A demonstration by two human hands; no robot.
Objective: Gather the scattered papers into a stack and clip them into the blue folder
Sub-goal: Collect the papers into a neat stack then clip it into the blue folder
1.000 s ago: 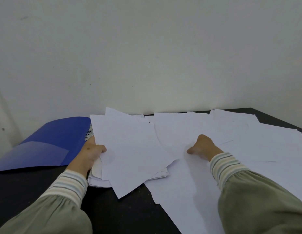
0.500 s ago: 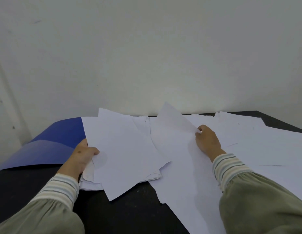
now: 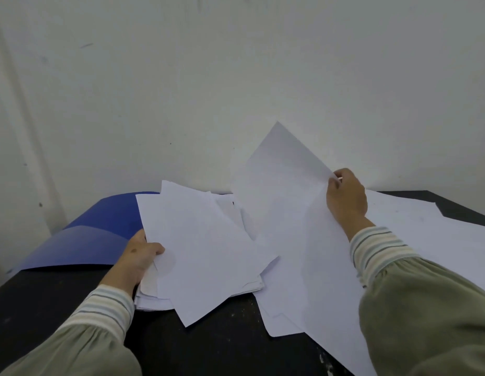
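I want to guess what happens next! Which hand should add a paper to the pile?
The right hand. It already pinches the lifted white paper sheet, raised off the black table. The left hand is busy gripping the gathered white paper stack.

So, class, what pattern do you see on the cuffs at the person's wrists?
Horizontal stripes, cream with grey-green bands, on both cuffs; the head view, the only one, shows them.

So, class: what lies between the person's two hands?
In the head view, overlapping white papers span the gap: the left hand grips their stack, the right hand pinches a lifted sheet.
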